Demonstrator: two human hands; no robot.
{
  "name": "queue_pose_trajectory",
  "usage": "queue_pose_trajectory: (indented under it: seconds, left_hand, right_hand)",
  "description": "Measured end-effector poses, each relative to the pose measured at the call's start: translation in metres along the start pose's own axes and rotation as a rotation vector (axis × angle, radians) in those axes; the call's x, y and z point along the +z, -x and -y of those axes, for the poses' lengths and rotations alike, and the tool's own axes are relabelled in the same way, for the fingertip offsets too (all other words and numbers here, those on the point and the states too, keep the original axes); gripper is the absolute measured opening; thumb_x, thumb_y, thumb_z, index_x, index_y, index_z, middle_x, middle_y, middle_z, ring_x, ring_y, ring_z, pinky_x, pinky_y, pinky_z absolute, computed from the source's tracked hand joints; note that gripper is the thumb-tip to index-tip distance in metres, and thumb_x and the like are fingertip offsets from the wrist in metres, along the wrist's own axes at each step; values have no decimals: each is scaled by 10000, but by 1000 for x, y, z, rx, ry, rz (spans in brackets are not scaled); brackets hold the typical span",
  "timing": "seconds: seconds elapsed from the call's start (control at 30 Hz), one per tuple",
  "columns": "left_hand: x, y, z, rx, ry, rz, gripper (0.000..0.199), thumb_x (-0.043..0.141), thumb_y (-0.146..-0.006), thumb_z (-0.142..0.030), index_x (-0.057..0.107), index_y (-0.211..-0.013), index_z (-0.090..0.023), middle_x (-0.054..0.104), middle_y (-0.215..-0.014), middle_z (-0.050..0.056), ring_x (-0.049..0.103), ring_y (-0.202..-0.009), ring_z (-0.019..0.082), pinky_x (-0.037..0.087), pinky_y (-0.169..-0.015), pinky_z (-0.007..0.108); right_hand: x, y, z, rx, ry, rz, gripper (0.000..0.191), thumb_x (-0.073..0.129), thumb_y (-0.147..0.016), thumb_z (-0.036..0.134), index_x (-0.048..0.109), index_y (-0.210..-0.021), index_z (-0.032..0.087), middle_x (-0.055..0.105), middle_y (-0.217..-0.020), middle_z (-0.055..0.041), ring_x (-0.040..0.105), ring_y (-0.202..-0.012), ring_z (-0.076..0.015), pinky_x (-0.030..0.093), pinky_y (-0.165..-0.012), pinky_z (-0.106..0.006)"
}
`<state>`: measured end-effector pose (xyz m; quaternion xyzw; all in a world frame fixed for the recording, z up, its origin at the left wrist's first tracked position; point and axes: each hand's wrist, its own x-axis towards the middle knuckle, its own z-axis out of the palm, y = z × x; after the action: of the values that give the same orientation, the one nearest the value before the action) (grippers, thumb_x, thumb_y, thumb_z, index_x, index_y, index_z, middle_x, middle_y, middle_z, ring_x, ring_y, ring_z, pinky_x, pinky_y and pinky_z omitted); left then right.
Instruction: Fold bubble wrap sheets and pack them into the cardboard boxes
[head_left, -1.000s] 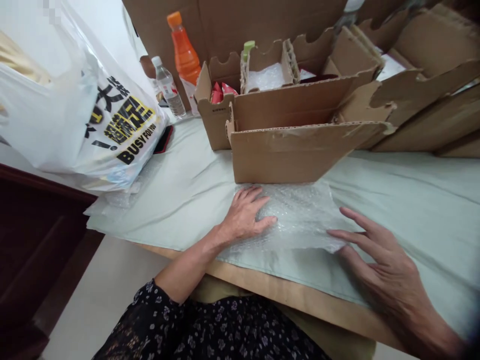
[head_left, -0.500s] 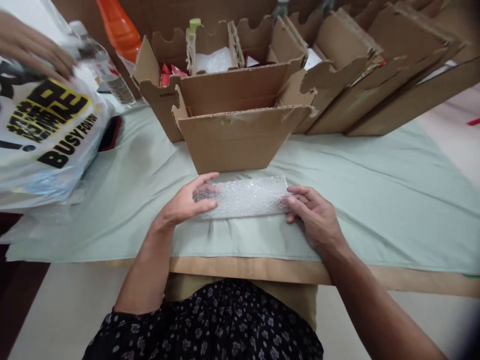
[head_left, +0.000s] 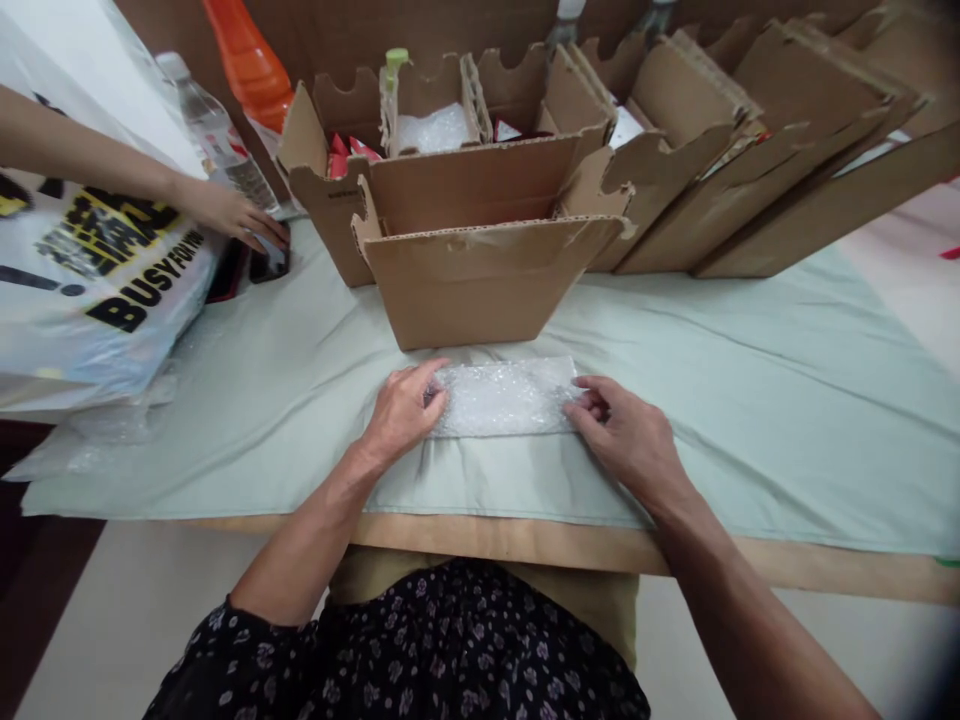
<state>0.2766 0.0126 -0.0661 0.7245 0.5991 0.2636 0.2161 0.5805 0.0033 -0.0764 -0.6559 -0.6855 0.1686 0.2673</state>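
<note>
A flat rectangle of clear bubble wrap point(head_left: 506, 398) lies on the pale green cloth point(head_left: 480, 480), its long side running left to right. At its left end my left hand point(head_left: 405, 408) is closed, thumb and fingers pinching the wrap's edge. The right end is gripped between the thumb and curled fingers of my right hand point(head_left: 626, 425). Whether anything lies inside the wrap I cannot tell. Just beyond it stands an open cardboard box point(head_left: 480, 290) with a sloping front.
Behind are more cardboard boxes point(head_left: 675, 170), some holding red packets and bubble wrap. On the left, a co-worker's hand point(head_left: 232, 215) rests at a dark phone point(head_left: 270, 265) beside a printed plastic bag point(head_left: 142, 280). An orange bottle point(head_left: 251, 60) and a clear bottle point(head_left: 217, 130) stand behind.
My left hand has moved right and closed on the wrap's left end. My right hand keeps its grip. The co-worker's hand has gone from above the bag to the phone.
</note>
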Motion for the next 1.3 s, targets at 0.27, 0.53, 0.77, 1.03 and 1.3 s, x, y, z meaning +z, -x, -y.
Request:
queue_pose_trajectory:
  seconds: [0.27, 0.53, 0.77, 1.03, 1.3]
  left_hand:
    - [-2, -4, -5, -49, -339, 6, 552, 656, -903, -309, 608, -1431, -155, 676, -1335, 141, 589, -1223, 339, 484, -1064, 480]
    - [-6, -7, -3, -142, -353, -19, 537, 707, -876, -355, 648, -1384, -191, 681, -1228, 132, 579, -1192, 349, 484, -1036, 483]
    - [-10, -12, 1, -158, -40, -63, 34, 703, -811, -218, 672, -823, -210, 690, -917, 45, 628, -964, 248, 504, -925, 392]
    - [-14, -15, -7, -287, 802, -93, 58, 664, -774, -175, 628, -819, -182, 576, -708, -55, 521, -657, 96, 426, -682, 238]
    - [-12, -19, -5, -368, 904, -160, 78, 657, -773, -217, 633, -834, -175, 609, -689, -45, 545, -618, 95, 429, -636, 223]
  right_hand:
    - [3, -37, -7, -44, 355, 33, 536, 568, -941, 601, 735, -1157, 140, 694, -1272, -238, 646, -1134, -438, 507, -961, -591]
    - [13, -35, 10, -67, -11, -50, 251, 612, -835, 467, 588, -769, 226, 736, -1224, -168, 677, -1038, -334, 539, -911, -501]
    - [1, -28, 23, 143, -552, -100, 339, 798, -670, 495, 632, -779, 220, 629, -663, -10, 528, -605, -157, 415, -563, -298]
    - [0, -31, 17, 330, -752, -251, 390, 875, -540, 439, 702, -811, 219, 674, -751, -41, 546, -634, -163, 421, -554, -305]
    - [2, -27, 9, 286, -644, -113, 362, 839, -654, 505, 727, -792, 190, 616, -661, -16, 465, -588, -133, 329, -528, -275]
